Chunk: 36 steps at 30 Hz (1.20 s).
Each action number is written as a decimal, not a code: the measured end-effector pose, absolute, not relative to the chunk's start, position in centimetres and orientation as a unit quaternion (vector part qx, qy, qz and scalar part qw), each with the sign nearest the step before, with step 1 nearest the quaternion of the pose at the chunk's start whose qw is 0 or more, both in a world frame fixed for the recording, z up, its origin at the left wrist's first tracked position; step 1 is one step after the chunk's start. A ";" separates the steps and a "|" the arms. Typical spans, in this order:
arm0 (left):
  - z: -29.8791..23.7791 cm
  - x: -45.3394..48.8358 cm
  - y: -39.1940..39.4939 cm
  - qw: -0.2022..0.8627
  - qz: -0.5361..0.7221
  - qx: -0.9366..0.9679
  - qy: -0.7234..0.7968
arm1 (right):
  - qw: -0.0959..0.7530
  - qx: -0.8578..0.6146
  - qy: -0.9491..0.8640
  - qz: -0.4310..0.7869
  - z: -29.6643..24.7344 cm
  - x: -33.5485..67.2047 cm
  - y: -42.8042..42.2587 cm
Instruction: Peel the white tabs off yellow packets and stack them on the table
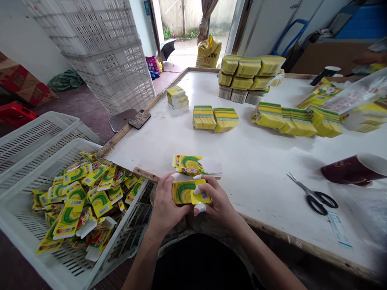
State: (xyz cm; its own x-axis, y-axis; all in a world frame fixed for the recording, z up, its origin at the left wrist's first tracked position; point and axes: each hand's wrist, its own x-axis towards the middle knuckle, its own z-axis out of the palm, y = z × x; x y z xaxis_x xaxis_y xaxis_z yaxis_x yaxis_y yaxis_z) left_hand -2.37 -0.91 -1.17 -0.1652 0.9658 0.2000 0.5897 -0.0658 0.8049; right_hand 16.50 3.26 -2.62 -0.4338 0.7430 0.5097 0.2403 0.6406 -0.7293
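Observation:
Both of my hands grip one small yellow and green carton [190, 192] at the near edge of the white table [256, 161]. My left hand [165, 203] wraps its left end. My right hand [216, 201], with white finger covers, pinches its right flap. Just beyond lies a flat stack of unfolded cartons [196, 166]. A white plastic crate [18, 225] at my left holds several folded cartons [81, 193].
Bundles of flat cartons [215, 118] and a taller pile [250, 76] sit farther back. Scissors [314, 196] and a dark red cup [353, 169] lie on the right. A phone [140, 119] rests at the table's left edge, stacked white crates [105, 52] beyond.

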 end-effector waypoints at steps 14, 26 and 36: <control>-1.3 -2.2 -0.7 0.478 0.615 0.275 0.564 | 0.382 -0.260 -0.837 0.294 -1.8 16.7 4.0; -0.6 -2.2 -0.5 0.476 0.637 0.253 0.551 | 0.366 -0.266 -0.841 0.296 -1.8 16.8 3.7; -0.2 -2.0 -0.4 0.468 0.619 0.275 0.568 | 0.366 -0.277 -0.839 0.291 -2.4 16.6 3.2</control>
